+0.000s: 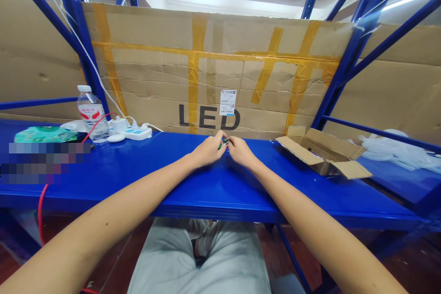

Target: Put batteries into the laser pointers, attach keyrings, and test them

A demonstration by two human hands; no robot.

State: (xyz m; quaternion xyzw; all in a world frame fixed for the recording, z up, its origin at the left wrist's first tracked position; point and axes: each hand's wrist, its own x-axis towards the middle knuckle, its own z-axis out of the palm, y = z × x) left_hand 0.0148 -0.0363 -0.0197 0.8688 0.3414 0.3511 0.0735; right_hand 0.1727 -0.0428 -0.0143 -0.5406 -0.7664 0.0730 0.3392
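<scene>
My left hand [209, 150] and my right hand [240, 150] meet near the far side of the blue tabletop. Between their fingertips sits a small piece with green and shiny metal parts [224, 142], mostly covered and too small to name. The left thumb and fingers are closed around its green part. On the other side, my right fingers pinch together at its edge. Both forearms reach in over the table's front edge.
An open cardboard box [324, 149] stands at the right, with clear plastic bags [399, 149] beyond it. At the left are a water bottle [92, 115], a power strip [138, 132], a green packet [46, 134] and a red cable [40, 213]. Large cardboard [155, 78] backs the table.
</scene>
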